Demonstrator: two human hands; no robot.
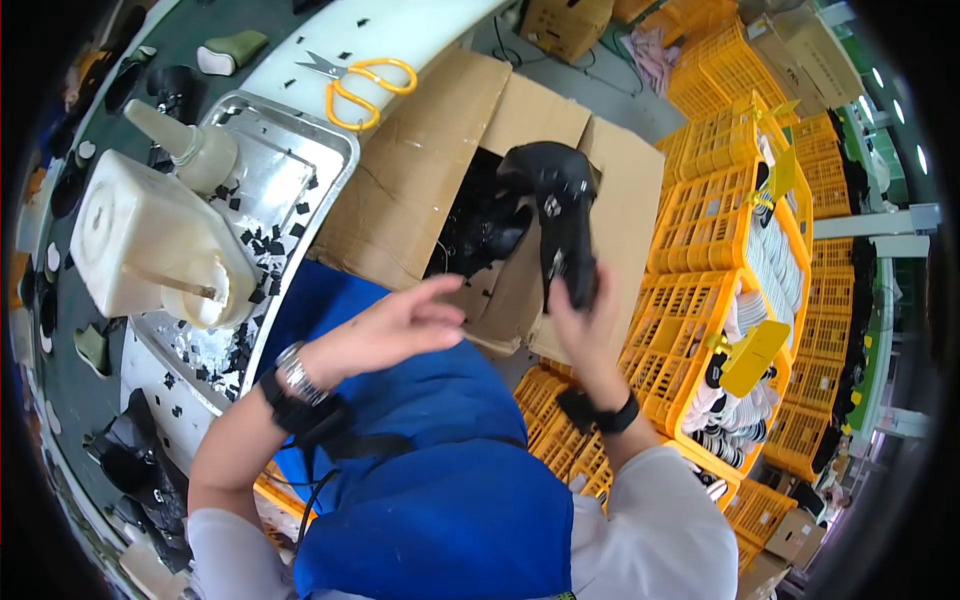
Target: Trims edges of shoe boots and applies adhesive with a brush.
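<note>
My right hand (pixel 588 325) is raised and grips a black shoe upper (pixel 556 205), held above an open cardboard box (pixel 430 150) that has more black pieces inside. My left hand (pixel 400 325) hovers just left of it with fingers spread and nothing in it. A metal watch sits on my left wrist and a black band on my right wrist. A blue apron (pixel 420 480) covers my front.
A metal tray (pixel 300 150) at left holds a white glue jug (pixel 150 250) and several small black scraps. Yellow-handled scissors (pixel 362 82) lie on the white table. Yellow plastic crates (pixel 730 220) with white and black insoles stand at right.
</note>
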